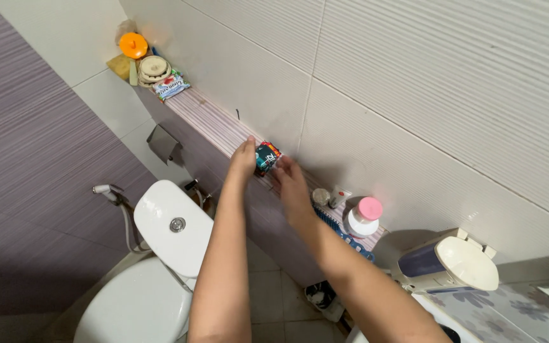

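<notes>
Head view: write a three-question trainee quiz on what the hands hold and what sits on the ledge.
1. True or false: both the left hand and the right hand touch the small dark box over the striped ledge.
2. Which colour is the cap of the white bottle on the ledge? A) pink B) green C) black
3. Fill in: the orange lid sits at the far ____ of the ledge, in the corner of the walls.

Key: 1 true; 2 A; 3 end
</notes>
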